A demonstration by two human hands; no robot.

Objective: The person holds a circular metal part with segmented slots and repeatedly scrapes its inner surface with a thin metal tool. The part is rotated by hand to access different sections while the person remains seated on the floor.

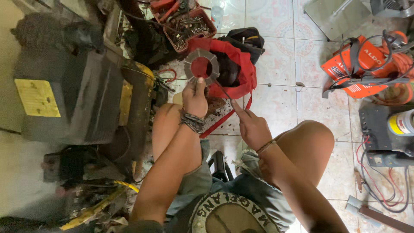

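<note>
The person sits low over a tiled floor, bare knees apart, both arms reaching forward.

Left hand: raised in front of the left knee, a braided band at the wrist. Its fingers are closed on the lower edge of a grey notched metal ring, thumb pressed on the near face. The ring is held upright and off the floor, its open centre showing red from the bag behind it.

Right hand: just beside the left, lower and nearer the body, a thin band at the wrist. Its fingers are pinched narrow on a thin dark rod-like tool, whose far end slants up to the lower right rim of the ring. Whether the tip touches the ring cannot be told.

Surroundings: a red fabric bag lies on the floor directly behind the ring, with a black pouch against its far side. A red tray of small metal parts sits beyond, toward the far edge of the floor. A dark, grimy machine body with a yellow plate fills the left side. An orange welding unit with coiled cables stands at the far right, and a grey device with red leads lies near the right knee.
</note>
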